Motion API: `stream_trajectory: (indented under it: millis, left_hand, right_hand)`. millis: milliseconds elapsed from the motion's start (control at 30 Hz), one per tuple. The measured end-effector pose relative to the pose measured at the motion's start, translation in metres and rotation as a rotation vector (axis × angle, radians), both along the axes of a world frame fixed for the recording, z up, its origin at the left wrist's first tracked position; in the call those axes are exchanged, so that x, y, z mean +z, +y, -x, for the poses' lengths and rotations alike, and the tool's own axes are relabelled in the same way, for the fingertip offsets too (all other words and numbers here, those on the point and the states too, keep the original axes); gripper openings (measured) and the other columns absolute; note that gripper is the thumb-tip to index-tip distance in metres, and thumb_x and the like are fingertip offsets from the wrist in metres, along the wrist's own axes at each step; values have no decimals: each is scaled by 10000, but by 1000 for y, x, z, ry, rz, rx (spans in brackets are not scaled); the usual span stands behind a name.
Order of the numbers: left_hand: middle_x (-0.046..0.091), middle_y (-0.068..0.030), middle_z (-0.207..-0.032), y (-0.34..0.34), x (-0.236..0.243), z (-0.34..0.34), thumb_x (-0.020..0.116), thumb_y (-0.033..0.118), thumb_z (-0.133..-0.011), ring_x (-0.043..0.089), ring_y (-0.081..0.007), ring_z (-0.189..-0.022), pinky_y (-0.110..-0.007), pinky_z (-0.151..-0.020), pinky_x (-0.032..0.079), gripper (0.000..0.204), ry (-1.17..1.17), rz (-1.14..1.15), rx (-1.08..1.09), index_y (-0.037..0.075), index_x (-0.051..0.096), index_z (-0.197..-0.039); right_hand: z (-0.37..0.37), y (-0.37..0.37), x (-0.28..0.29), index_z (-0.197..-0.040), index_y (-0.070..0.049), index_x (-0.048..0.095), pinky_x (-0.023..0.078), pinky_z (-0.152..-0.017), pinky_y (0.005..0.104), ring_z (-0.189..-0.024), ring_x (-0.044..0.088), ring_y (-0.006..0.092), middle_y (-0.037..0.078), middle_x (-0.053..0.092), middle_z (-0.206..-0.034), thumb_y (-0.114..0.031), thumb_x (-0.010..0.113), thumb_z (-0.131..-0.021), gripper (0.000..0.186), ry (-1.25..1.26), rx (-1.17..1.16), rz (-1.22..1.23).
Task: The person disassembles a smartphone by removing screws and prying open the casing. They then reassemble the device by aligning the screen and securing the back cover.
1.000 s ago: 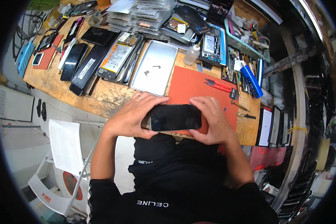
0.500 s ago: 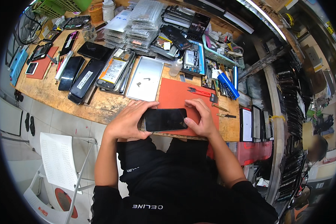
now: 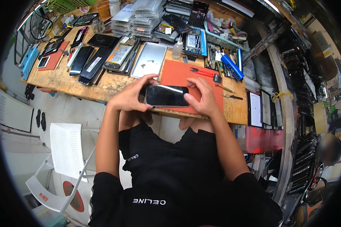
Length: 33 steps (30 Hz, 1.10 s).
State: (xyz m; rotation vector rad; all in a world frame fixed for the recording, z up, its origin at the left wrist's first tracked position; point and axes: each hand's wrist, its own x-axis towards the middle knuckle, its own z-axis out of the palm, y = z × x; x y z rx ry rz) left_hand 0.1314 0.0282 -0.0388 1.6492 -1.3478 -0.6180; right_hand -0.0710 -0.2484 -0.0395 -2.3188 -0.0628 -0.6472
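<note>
A black smartphone (image 3: 166, 96) with a dark, glossy screen lies level between my hands at the near edge of an orange-red mat (image 3: 178, 73). My left hand (image 3: 134, 94) grips its left end, thumb at the lower corner and fingers curled over the upper one. At the right end, my right hand (image 3: 204, 96) holds the phone with the thumb on its edge and the fingers bent behind. Beyond the phone, red-handled cutters (image 3: 201, 71) rest on the mat. A silver tray (image 3: 149, 60) with small dark pieces sits behind my left hand.
Several phones (image 3: 91, 70) lie along the left of the wooden bench (image 3: 68, 84). Bubble-wrapped stacks (image 3: 146, 19), a clear dropper bottle (image 3: 177, 49) and a green basket (image 3: 223, 38) stand at the back. A blue cylinder (image 3: 232, 67) lies at right; a white chair (image 3: 66, 149) stands at lower left.
The view has shifted, so the bench and hands sit higher in the picture. A bright reflection now crosses the phone's screen. Both hands keep their hold.
</note>
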Motion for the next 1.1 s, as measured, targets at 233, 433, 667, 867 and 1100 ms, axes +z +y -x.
stream_trajectory:
  millis: [233, 433, 667, 867, 1100]
  left_hand:
    - [584, -143, -1468, -3, 13, 4, 922, 92, -635, 535, -282, -1438, -436, -1268, 351, 1242, 124, -92, -6, 99, 293, -1706]
    - [641, -141, -1423, -2, 7, 7, 930, 148, -633, 604, -296, -1368, -447, -1233, 427, 1195, 39, -40, 40, 91, 362, -1682]
    - [691, -130, -1411, -4, 17, 13, 912, 146, -584, 603, -336, -1354, -469, -1221, 401, 1155, -169, -115, 82, 58, 444, -1636]
    - [722, -95, -1365, -5, 18, 15, 910, 144, -606, 621, -321, -1320, -463, -1191, 399, 1121, -201, -92, 100, 66, 456, -1628]
    - [723, -129, -1349, -6, 16, 12, 915, 150, -601, 602, -357, -1303, -495, -1191, 393, 1192, -201, -74, 64, 15, 380, -1658]
  right_hand:
    - [1, -4, -3, -1340, 38, 662, 570, -941, 403, -1045, 740, 301, 207, 734, -1142, -259, 619, -1111, 378, 35, -94, -376]
    - [1, -8, -4, -1330, 38, 666, 570, -913, 390, -1038, 747, 284, 196, 748, -1120, -278, 542, -1155, 382, 40, -97, -436]
    - [0, -9, 2, -1316, 44, 672, 571, -906, 376, -1019, 742, 264, 172, 745, -1094, -261, 545, -1153, 368, 106, -114, -410]
    - [2, -10, 1, -1330, 47, 687, 573, -926, 354, -1031, 725, 212, 143, 754, -1099, -252, 529, -1156, 380, 139, -131, -525]
    - [3, -7, 4, -1344, 72, 680, 569, -922, 335, -1018, 709, 199, 146, 751, -1100, -288, 516, -1163, 435, 167, -174, -465]
